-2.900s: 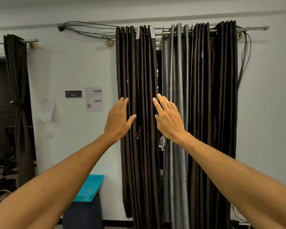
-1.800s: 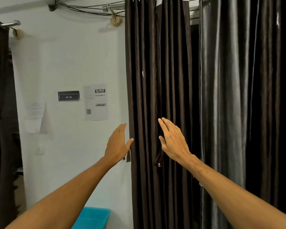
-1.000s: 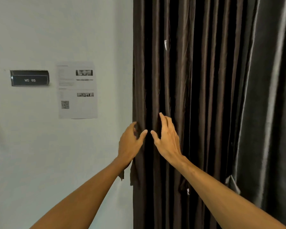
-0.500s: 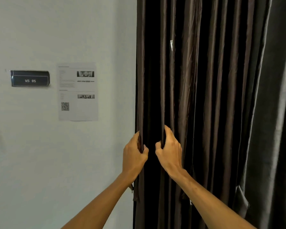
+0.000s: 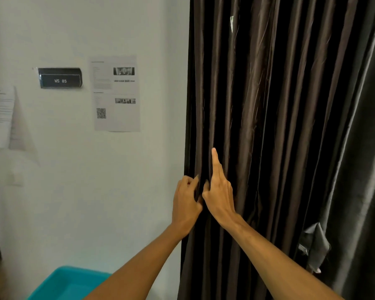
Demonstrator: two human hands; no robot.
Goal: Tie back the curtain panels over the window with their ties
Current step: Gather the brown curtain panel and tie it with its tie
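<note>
Fingers (image 5: 188, 182) of our left hand (image 5: 185, 201) pinch the glossy, pleated brown curtain (image 5: 268, 126). Our right hand (image 5: 220, 197) has its index straight; grip unclear.

The brown curtain panel (image 5: 258, 126) shows as cloth, a soft satin sheen along each pleat, finely creased. The grey curtain panel (image 5: 359, 169) beside it gleams glossier, smoother. The wall (image 5: 95, 191) is matt white paint. The printed sheet (image 5: 117, 118) is plain matt paper, the nameplate (image 5: 60, 77) glossy dark plastic, the teal lid (image 5: 67, 282) smooth plastic.
</note>
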